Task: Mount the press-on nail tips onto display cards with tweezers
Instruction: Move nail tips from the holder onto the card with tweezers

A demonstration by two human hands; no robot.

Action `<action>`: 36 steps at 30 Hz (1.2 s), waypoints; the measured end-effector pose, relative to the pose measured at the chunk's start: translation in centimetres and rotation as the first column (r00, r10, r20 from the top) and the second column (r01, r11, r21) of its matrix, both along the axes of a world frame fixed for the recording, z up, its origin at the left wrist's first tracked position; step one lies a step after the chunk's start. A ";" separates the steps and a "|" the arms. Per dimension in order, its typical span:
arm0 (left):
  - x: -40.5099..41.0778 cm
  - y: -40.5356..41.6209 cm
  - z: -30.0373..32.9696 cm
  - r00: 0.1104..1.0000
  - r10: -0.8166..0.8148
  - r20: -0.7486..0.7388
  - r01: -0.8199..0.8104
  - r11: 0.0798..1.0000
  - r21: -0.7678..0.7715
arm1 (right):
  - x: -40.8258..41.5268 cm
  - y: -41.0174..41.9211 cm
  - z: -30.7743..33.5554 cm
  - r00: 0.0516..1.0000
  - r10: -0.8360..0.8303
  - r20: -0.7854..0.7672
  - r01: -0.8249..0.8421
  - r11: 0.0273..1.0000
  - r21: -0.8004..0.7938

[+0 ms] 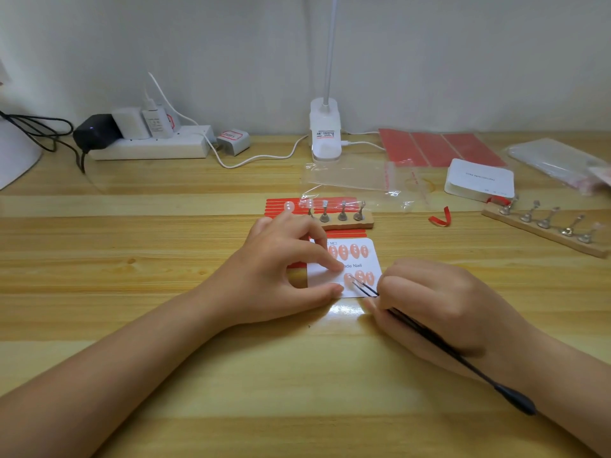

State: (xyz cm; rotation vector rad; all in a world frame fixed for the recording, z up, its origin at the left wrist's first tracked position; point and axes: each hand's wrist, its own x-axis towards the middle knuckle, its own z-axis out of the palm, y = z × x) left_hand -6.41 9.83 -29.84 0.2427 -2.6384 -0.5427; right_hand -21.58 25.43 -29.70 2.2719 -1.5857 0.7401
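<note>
Peach nail tips fill the card (344, 264): five along its top row, three in the bottom row, with the newest tip (348, 279) at the left end of that lower row. The card lies flat on the wooden surface (165, 233), partly over a red strip sheet (291, 206).

The left hand (281, 276) steadies the card, a fingertip pressing near the printed lettering and the thumb on the lower edge at about 9 o'clock from the newest tip. The right hand (439, 305) pinches the black tweezers (429, 335), whose points reach toward 10 o'clock and meet at that tip. Whether the points clamp the tip or only press it cannot be told.

The step looks like seating this tip. To do it well, the person should keep the left hand's pressure steady so the card cannot slide, line the tip's long axis up with its neighbours at 3 o'clock, then lower it squarely and press along the centre, not an edge, so it does not tilt. The points should open gently and lift straight up, lest they drag the tip sideways.

At 12 o'clock from the card stands a holder (337, 219) with more tips on it, apparently next in line.
</note>
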 end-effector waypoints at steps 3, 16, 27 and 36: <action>0.0 0.0 -0.1 1.000 -0.009 0.002 0.009 1.000 0.010 | 0.0 -0.2 -0.1 1.000 -0.019 0.013 0.020 0.999 -0.032; 0.0 0.0 0.0 1.000 -0.014 -0.001 0.014 1.000 0.016 | 0.0 -0.4 -0.6 0.998 -0.044 0.042 0.046 0.998 -0.053; 0.0 0.0 0.0 1.000 -0.013 -0.004 0.013 1.000 0.013 | 0.1 -0.4 -0.4 0.996 -0.038 0.081 0.041 0.999 -0.032; 0.0 0.0 0.0 1.000 -0.026 -0.005 0.026 0.999 0.021 | -0.4 -0.5 0.6 0.650 -0.102 0.753 0.121 0.992 0.030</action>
